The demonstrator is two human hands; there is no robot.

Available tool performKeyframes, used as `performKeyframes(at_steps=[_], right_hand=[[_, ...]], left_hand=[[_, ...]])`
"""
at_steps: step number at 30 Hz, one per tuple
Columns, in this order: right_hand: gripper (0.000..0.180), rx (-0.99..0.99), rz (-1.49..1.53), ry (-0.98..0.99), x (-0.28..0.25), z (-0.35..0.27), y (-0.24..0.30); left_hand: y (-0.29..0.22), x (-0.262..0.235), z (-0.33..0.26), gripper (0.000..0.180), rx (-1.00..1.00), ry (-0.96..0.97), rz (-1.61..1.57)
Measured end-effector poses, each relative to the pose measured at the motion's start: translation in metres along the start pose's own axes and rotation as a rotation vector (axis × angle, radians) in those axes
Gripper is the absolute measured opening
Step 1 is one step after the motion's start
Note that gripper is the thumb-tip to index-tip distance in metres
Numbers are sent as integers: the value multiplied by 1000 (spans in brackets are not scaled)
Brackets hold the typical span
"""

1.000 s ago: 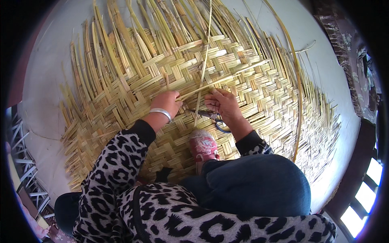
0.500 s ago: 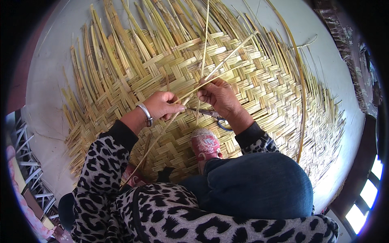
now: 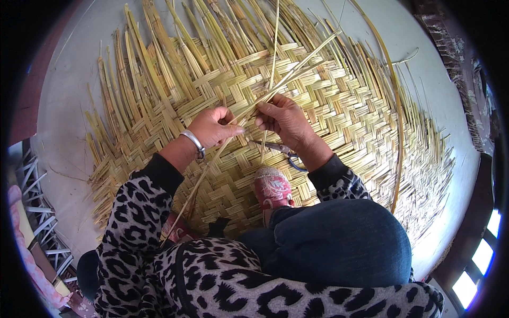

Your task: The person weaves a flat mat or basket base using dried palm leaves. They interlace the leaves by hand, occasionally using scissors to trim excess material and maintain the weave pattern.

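Observation:
A wide mat (image 3: 339, 143) of flat, yellow-green split stems lies beneath me in a diagonal weave, long loose ends fanning out at its far side. My left hand (image 3: 213, 127), a silver bangle at its wrist, pinches a long pale strip (image 3: 197, 183) that trails down toward my lap. Close beside it, my right hand (image 3: 283, 121) grips the strips between thumb and fingers where they cross and run up to the right. Scissors (image 3: 277, 147) with blue handles rest on the weave below the right hand, partly hidden by the wrist.
One pink patterned shoe (image 3: 272, 186) of mine stands on the mat; another (image 3: 177, 229) is partly covered by my sleeve. A long brown-yellow strip (image 3: 396, 106) curves over the right side. Pale floor (image 3: 63, 143) surrounds the mat, with a white slatted rack (image 3: 45, 217) at the left.
The strips ahead of my right hand have swung closer together and now lie nearly side by side. Both hands have stayed in almost the same place.

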State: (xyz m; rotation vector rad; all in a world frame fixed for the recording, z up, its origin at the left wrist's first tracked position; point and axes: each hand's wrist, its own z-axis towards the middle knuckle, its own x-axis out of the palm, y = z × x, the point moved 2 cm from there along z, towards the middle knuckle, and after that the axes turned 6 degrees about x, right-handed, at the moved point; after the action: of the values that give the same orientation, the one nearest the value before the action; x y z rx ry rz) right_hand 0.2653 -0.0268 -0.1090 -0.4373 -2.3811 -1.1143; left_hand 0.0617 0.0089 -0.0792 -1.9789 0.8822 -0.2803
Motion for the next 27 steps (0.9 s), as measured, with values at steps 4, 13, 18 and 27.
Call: performKeyframes(at_steps=[4, 13, 18, 27], right_hand=[[15, 75, 17, -29, -2, 6, -5], [22, -132, -140, -117, -1, 7, -1], [25, -232, -120, -80, 13, 7, 6], [12, -243, 52, -128, -6, 10, 40]], left_hand=[[-4, 12, -5, 23, 235, -211, 344], [-11, -1, 4, 36, 27, -181, 15], [-14, -3, 21, 37, 113, -174, 179], [-21, -5, -4, 30, -32, -102, 84]])
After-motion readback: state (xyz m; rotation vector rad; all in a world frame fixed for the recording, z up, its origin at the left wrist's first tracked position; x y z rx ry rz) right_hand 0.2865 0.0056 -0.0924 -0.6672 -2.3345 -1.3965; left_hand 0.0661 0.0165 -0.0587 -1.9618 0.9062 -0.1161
